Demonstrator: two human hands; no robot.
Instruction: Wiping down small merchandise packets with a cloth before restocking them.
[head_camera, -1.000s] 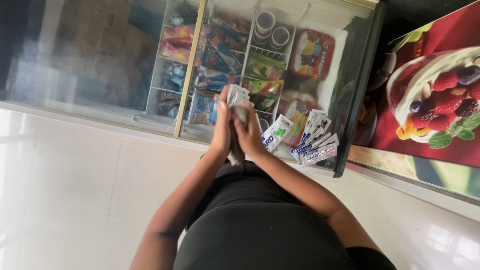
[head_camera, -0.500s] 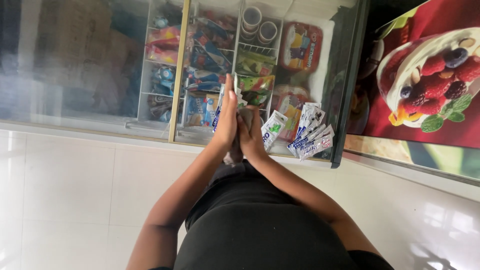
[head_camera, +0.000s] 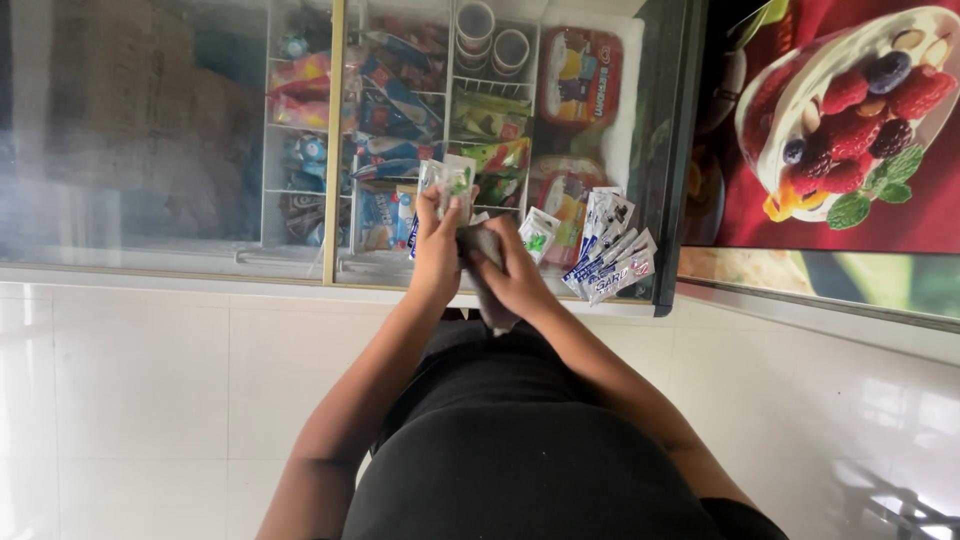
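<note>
Your left hand (head_camera: 437, 250) is closed around a small bunch of white sachets (head_camera: 446, 180), held up near the middle of the frame over the glass lid of the freezer (head_camera: 150, 150). Your right hand (head_camera: 515, 275), just beside it, is gripping a grey cloth (head_camera: 487, 285) that hangs down from your fist. More white-and-blue sachets (head_camera: 610, 250) lie fanned out on the glass, right of centre.

a chest freezer (head_camera: 150, 255) stands against the floor (head_camera: 140, 390), its glass lid (head_camera: 130, 130) over wire baskets (head_camera: 455, 90) of packets. loose sachets (head_camera: 612, 262) lie on the lid at its right front corner, one sachet (head_camera: 537, 233) just left of them. both hands meet above the lid's front edge, left hand (head_camera: 437, 255) beside right hand (head_camera: 512, 275). a poster (head_camera: 840, 130) lies right of the freezer.
</note>
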